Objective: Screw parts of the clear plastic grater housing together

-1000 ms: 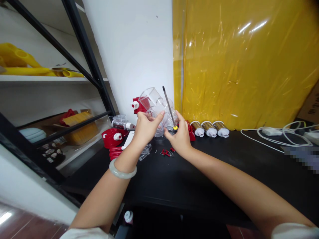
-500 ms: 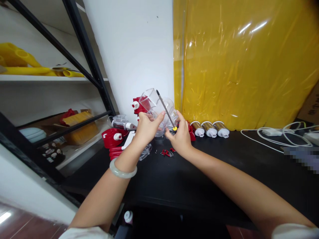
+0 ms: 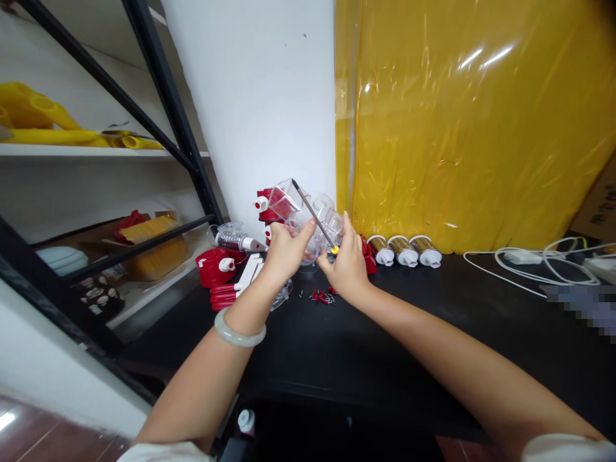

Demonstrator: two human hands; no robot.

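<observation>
My left hand (image 3: 287, 251) is closed around the left side of a clear plastic housing (image 3: 287, 200), which has a square funnel-like opening at its upper left. In my right hand (image 3: 350, 264) is a screwdriver (image 3: 312, 212) with a dark shaft and a yellow collar; its tip points up and left across the clear housing. The right fingers also sit close against the housing's right side, but whether they grip it is hard to see. Below the hands, small red parts and screws (image 3: 322, 296) lie on the black table (image 3: 308, 353).
Red housings (image 3: 214, 269), white handles (image 3: 248, 274) and a grater drum (image 3: 231, 240) crowd the left. Several drums with white ends (image 3: 404, 250) stand in a row at the right. White cables (image 3: 553, 256) lie farther right. A black-framed shelf (image 3: 190, 147) borders the left.
The screwdriver's tip has shifted left and slightly down. The clear housing has turned a little in my hands. Both hands stay almost in place.
</observation>
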